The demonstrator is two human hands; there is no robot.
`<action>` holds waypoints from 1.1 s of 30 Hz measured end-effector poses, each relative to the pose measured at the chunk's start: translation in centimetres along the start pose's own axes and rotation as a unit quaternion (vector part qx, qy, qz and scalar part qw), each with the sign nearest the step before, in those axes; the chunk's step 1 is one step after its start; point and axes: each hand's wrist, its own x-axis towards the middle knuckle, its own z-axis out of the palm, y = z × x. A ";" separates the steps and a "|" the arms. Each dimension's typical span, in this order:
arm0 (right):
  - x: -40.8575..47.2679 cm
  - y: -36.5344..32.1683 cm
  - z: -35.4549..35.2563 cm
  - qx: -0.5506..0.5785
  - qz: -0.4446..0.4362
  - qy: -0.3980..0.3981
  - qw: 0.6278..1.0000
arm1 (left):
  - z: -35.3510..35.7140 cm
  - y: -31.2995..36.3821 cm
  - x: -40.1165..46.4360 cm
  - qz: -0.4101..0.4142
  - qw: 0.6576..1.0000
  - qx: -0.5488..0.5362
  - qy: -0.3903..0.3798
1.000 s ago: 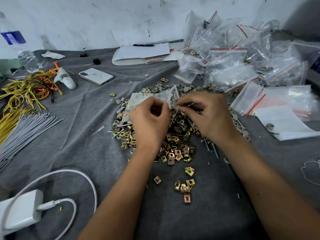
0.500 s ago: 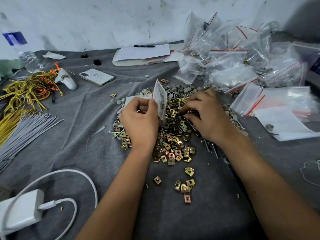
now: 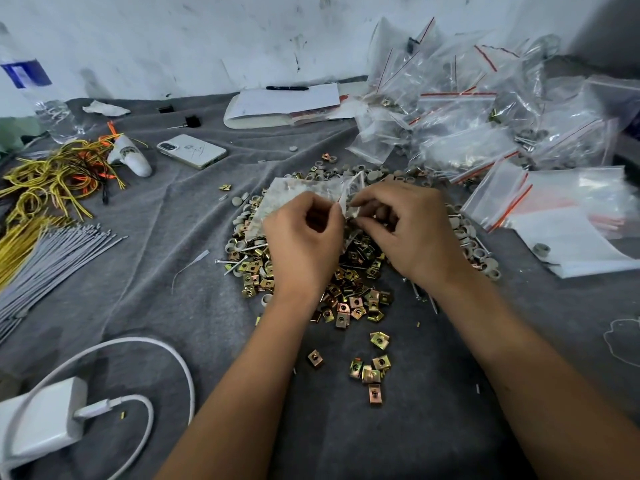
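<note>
Middle of the surface (image 3: 207, 306), right above the pile of clip nuts (image 3: 349, 303), your left hand (image 3: 304, 237) has its fingers pinched on one lip of the zip bag (image 3: 301, 192). Your right hand (image 3: 412, 233) pinches the other lip, fingers curled, maybe round a small part, can't tell. I'd spread the mouth wide and hold it low over the pile so drops land there.

Grey-clothed table (image 3: 156, 220) with heaped clip nuts (image 3: 349, 301), zip bags (image 3: 467, 133), cable ties (image 3: 52, 258), phone (image 3: 192, 151), charger (image 3: 45, 417)
</note>
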 end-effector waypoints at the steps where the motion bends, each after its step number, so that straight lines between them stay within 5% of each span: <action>1: 0.0 0.0 0.0 0.011 0.010 0.003 1.000 | 0.0 0.0 0.0 -0.006 1.000 -0.002 0.000; 7: 0.1 0.2 -0.6 0.032 0.018 0.047 0.998 | -0.3 0.3 0.4 -0.091 0.993 -0.039 0.062; 15: 0.0 1.1 -0.3 -0.081 -0.005 -0.228 0.970 | -0.8 0.1 0.9 -0.157 0.978 -0.074 0.114; 21: 0.0 0.8 -0.2 -0.062 0.003 -0.229 0.972 | -0.8 -0.1 0.9 -0.152 0.980 -0.071 0.103; 28: 0.0 0.1 -0.5 0.067 0.070 -0.072 0.993 | -0.5 0.2 0.5 -0.075 0.995 -0.027 0.057; 33: 0.0 0.1 -0.5 0.035 0.073 -0.115 0.990 | -0.6 0.3 0.6 -0.084 0.994 -0.034 0.066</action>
